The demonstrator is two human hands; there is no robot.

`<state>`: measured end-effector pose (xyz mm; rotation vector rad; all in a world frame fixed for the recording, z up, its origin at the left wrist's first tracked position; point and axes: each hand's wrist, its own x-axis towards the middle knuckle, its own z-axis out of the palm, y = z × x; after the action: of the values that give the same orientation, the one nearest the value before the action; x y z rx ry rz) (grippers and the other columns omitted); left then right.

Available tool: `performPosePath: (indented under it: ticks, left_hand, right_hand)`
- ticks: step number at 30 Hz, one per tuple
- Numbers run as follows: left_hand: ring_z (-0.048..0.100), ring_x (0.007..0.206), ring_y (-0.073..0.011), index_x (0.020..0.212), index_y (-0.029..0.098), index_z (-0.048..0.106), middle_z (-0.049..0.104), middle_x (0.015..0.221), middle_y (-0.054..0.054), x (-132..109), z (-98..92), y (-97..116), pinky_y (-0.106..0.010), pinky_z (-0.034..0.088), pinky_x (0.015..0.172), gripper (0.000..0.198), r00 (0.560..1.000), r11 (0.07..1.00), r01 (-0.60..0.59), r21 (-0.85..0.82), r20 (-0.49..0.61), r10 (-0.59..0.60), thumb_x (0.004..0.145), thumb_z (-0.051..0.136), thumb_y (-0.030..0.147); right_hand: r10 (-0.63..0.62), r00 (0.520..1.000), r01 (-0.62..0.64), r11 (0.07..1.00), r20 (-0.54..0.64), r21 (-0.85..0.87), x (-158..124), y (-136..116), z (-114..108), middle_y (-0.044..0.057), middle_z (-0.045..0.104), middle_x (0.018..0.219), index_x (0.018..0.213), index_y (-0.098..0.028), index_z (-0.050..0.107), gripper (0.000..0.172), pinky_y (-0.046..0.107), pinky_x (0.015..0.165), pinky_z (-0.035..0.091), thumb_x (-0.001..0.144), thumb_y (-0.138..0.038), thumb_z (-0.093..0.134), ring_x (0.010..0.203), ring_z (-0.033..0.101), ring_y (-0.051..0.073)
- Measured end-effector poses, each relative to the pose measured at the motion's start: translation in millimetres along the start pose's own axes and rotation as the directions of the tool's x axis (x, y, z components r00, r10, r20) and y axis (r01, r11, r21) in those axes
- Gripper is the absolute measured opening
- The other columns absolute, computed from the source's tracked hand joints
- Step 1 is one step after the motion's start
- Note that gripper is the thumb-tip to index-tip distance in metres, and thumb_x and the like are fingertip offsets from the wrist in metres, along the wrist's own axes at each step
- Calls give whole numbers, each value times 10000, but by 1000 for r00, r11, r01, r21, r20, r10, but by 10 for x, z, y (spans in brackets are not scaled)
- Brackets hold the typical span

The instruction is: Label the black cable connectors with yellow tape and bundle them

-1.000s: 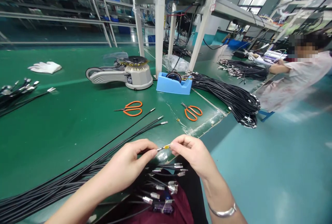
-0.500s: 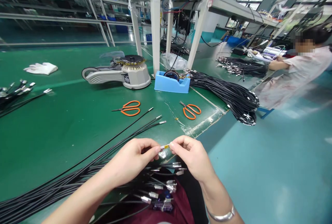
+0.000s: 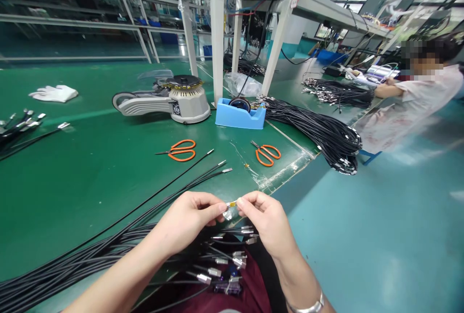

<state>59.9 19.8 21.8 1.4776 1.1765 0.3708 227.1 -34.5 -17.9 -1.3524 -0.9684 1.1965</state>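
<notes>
- Where is the shiny tip [image 3: 229, 205] with the yellow bit held?
- Near the edge of the worktop [image 3: 112, 177], pinched by the left hand [image 3: 197, 210] and the right hand [image 3: 267, 219]
- What is seen beyond?
- Two orange scissors [image 3: 169, 152] are laid there

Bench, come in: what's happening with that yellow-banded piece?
Left-hand grip, right-hand grip: both pinching. Yellow-banded piece: held between them. Cable ends: nearby, not covering it.

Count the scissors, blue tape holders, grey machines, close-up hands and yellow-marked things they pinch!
Orange scissors: 2 (left pair, right pair)
Blue tape holder: 1
Grey machine: 1
Close-up hands: 2 (left hand, right hand)
Yellow-marked piece: 1
Total: 7
</notes>
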Motion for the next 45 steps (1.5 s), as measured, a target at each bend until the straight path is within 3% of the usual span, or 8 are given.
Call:
performPosePath:
  ticks: [8,19,28,35,38,40,43,45]
  left_hand:
    - [518,557,-120,657,134,664,649,634,-20,36,-16,48,-234,416,576,336,992,996,27,-83,126,-16,729,648,462]
    - [498,622,-141,705,177,620,546,630,31,42,-14,28,-225,368,591,323,976,928,-193,320,162,147,867,448,398]
    - [470,604,-141,651,173,588,510,600,30,36,92,34,-235,334,576,304,981,913,-186,362,119,152,856,446,347]
    - [540,632,-155,665,184,631,608,650,0,43,154,-19,-242,371,599,301,975,839,-214,500,55,215,873,438,285]
    - [603,740,-159,820,213,691,681,784,-2,33,37,-59,-239,433,693,282,952,805,-296,515,93,290,904,438,307]
    - [619,867,-168,968,234,684,698,923,-8,68,-84,-99,-257,450,806,255,922,759,-330,561,21,386,912,456,335]
    - [598,926,-200,1033,203,661,674,960,-49,244,-216,-158,-311,457,845,257,837,601,-291,744,-107,537,928,447,300]
    - [584,892,-225,999,167,669,655,904,-78,428,-225,-182,-348,465,819,243,807,494,-269,827,-87,584,923,449,237]
  right_hand:
    - [-7,1000,7,1000,-30,19,-28,5,22,0,626,651,714,-147,638,233,254,611,460,769,-368,690,621,550,128]
    - [-33,999,34,999,41,-18,-48,30,0,-21,611,640,707,-164,619,192,233,587,435,797,-326,667,601,532,117]
    - [-43,997,47,996,61,-70,-30,52,-38,-31,580,617,677,-169,597,198,227,577,407,802,-311,656,591,504,113]
    - [-13,994,27,992,105,-125,28,91,-18,-33,554,611,676,-163,579,196,229,573,394,801,-303,635,586,490,113]
    - [18,989,1,991,147,-131,60,82,-62,-32,552,617,681,-164,573,199,233,591,401,804,-313,621,603,496,119]
    - [51,986,-20,982,157,-188,77,89,-117,-24,568,626,689,-163,589,189,242,606,409,804,-312,611,616,510,128]
    - [96,988,-52,947,124,-318,106,128,-216,10,619,649,686,-159,632,217,267,629,428,819,-322,580,637,553,155]
    - [86,993,-51,936,85,-349,138,154,-272,38,659,696,715,-157,660,250,288,661,448,839,-343,549,666,588,173]
